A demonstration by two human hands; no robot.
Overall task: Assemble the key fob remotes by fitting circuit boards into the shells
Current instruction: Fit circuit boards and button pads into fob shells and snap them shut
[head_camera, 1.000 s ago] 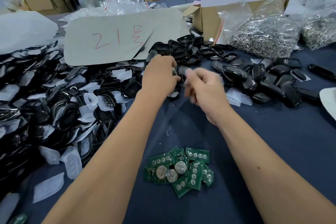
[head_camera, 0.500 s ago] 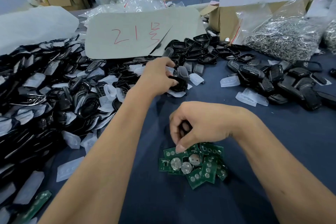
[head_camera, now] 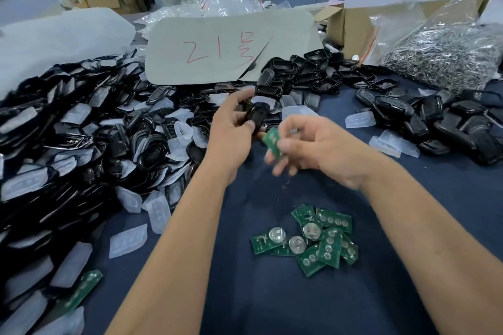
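Left hand point(head_camera: 231, 130) up over the dark blue surface point(head_camera: 272, 307), fingers curled round a black key fob shell point(head_camera: 257, 117), thumb pressed on its near edge. Right hand point(head_camera: 321, 149) just beside it, blurred, pinching a green circuit board point(head_camera: 273, 141) between thumb and fingers, the board's top corner touching or almost touching the shell; which one, the blur won't let me say. Below the hands, a loose pile of green circuit boards point(head_camera: 307, 239) lies on the cloth, several showing round silver coin-cell holders. One stray board point(head_camera: 81, 291) sits at the lower left edge. Left side, a big heap of black shells and translucent button pads point(head_camera: 81, 139); far right, another cluster of black shells point(head_camera: 449, 122). Behind, a pale grey card point(head_camera: 217, 43) carries red handwriting, "21" and a further character I can't make out. A clear bag of small metal parts point(head_camera: 441, 54) leans by a cardboard box point(head_camera: 353, 27); printing on the far boxes is too blurred to read.
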